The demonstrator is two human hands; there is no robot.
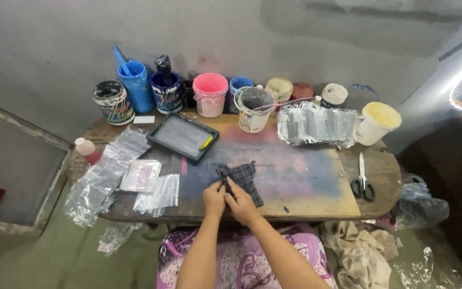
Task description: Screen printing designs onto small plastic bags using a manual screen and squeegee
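My left hand [214, 199] and right hand [240, 203] rest side by side at the near edge of the ink-stained wooden board [306, 182]. Both hands pinch the small dark plaid fabric piece [240, 178]: the fingertips of each hand close on its near left edge, with the thumbs on top. The fabric piece lies flat on the board, extending away from my hands and slightly to the right, its near right corner running alongside my right hand.

To the left of my left hand, well apart from it, lie several clear plastic bags [135, 176], some overlapping and one hanging over the table edge. Beyond the fabric piece sits a black-framed rectangular printing screen [183, 136], tilted relative to the board edge. A row of ink-smeared paint tubs [209, 93] in blue, pink, white and yellow stands along the far side against the wall. A stack of silver-grey plastic packets [316, 124] lies at the far right of the board. A pair of black-handled scissors [363, 181] lies on the right, well apart from my right hand.
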